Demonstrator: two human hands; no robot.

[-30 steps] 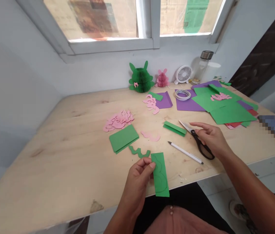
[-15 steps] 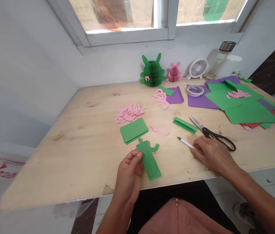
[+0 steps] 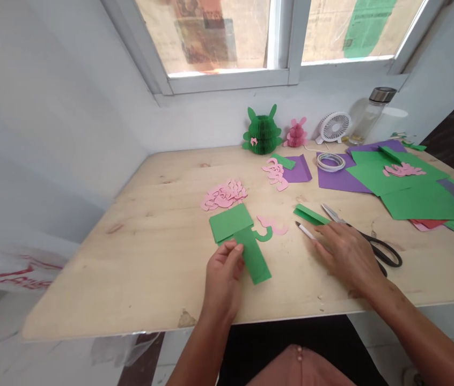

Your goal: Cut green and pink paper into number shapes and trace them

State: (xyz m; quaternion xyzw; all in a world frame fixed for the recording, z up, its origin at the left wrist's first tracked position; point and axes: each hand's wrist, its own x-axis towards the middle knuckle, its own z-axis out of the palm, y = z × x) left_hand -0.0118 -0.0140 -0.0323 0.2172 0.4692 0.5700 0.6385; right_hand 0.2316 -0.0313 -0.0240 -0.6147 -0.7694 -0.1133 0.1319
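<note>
Between the thumb and fingers of my left hand is a partly cut green paper piece, with a curved hook at its upper right. Its upper end lies over a folded green paper. My right hand rests on the table with its fingers around the rear of a white pen, whose dark tip points up and left. Beside that hand lie black-handled scissors, partly hidden under it, and a folded green strip. A pink curved cutout lies near the hook.
Pink cutouts are piled behind the folded paper. Green sheets and purple paper lie at the right, with a tape roll. Along the wall stand a green paper figure, a pink one, a fan and a bottle.
The green piece in my left hand has moved up over the folded paper, and its drawn lines no longer show. My right hand has shifted slightly nearer the green strip. The view has tilted up.
</note>
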